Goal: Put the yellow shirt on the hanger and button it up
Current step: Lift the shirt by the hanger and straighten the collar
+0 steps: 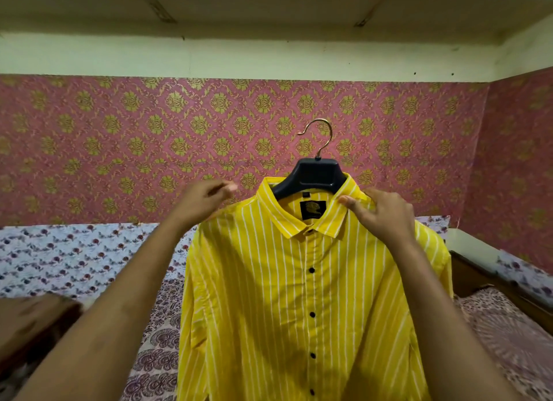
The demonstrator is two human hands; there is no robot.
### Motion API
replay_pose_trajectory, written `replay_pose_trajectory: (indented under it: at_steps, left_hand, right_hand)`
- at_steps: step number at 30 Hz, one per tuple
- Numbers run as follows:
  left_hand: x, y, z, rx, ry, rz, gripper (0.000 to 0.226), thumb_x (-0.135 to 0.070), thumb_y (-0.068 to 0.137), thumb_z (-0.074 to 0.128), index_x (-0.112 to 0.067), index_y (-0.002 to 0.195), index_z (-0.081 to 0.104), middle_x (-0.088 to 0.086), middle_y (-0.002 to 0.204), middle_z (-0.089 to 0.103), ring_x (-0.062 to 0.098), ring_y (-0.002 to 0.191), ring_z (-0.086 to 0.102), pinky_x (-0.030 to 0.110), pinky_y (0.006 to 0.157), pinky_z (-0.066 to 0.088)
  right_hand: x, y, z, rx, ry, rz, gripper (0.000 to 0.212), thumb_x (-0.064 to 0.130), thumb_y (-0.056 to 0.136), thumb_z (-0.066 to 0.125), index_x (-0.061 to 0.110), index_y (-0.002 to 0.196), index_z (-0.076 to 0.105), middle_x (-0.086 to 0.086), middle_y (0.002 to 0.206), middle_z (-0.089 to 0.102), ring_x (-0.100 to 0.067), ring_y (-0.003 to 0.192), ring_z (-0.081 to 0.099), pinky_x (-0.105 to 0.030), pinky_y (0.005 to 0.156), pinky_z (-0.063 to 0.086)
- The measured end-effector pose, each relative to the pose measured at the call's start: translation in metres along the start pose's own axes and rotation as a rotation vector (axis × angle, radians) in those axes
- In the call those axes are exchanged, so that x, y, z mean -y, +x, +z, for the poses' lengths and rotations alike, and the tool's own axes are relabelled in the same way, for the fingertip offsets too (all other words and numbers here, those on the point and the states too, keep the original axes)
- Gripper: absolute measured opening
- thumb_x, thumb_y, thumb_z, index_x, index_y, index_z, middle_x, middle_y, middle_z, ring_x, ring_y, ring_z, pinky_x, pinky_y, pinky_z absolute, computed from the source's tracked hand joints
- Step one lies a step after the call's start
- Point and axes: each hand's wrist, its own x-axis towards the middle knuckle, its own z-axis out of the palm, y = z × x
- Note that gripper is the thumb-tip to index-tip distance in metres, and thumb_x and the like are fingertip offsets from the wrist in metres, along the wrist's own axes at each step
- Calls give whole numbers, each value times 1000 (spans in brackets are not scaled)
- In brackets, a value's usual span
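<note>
The yellow cotton shirt with white stripes [299, 296] already hangs on the dark plastic hanger with a brass hook [311, 176], held up in front of the pink patterned wallpaper [119, 137] and above the bed with a floral sheet [74, 257]. Its placket looks closed, with black buttons [312, 270] done down the front, so I judge the buttoning finished or nearly so and the step in hand to be straightening the collar and shoulders. The right hand [380, 212] pinches the collar's right side between thumb and curled fingers. The left hand [206, 200] has its fingers bunched at the shirt's left shoulder, seemingly gripping the fabric there. Next comes checking the top collar button, then hanging the shirt by the hook
</note>
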Motion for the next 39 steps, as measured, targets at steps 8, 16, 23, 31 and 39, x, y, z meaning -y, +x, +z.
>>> replay_pose_trajectory:
  at_steps: [8, 16, 23, 31, 39]
  left_hand:
    - [-16, 19, 46, 15, 149, 167, 64, -75, 66, 43, -12, 76, 55, 8, 68, 54, 17, 61, 46, 37, 58, 31]
    - [-13, 28, 24, -107, 286, 193, 80, -87, 59, 37, -12, 79, 57, 5, 62, 51, 22, 59, 48, 36, 52, 28]
    - [-17, 20, 25, -128, 349, 239, 67, -77, 63, 37, -11, 67, 47, -2, 54, 42, 14, 53, 42, 32, 48, 24]
    - [-17, 9, 18, -182, 184, 195, 60, -77, 61, 43, -18, 68, 52, -2, 55, 39, 12, 53, 38, 34, 51, 24]
    - [1, 14, 4, -117, 93, 122, 97, -93, 55, 39, -7, 95, 60, 28, 78, 58, 18, 68, 49, 50, 64, 42]
  right_hand:
    - [1, -3, 4, 55, 116, 24, 65, 80, 69, 34, 20, 78, 56, -13, 77, 65, -36, 83, 61, -37, 59, 35]
    - [-54, -27, -5, 145, 511, 105, 28, 47, 90, 48, 25, 90, 65, -2, 77, 65, -20, 74, 60, -42, 62, 46]
    - [-50, -27, -16, 20, 551, 186, 14, 15, 87, 62, 4, 89, 70, -5, 72, 65, -9, 68, 57, -28, 61, 46]
    - [-69, -25, -15, 142, 781, 492, 49, 45, 96, 38, 7, 115, 62, -15, 114, 64, -19, 99, 58, -29, 77, 44]
    - [-84, -76, 1, -31, 804, 487, 67, 51, 87, 50, -15, 89, 50, -22, 81, 57, -20, 74, 47, -32, 65, 37]
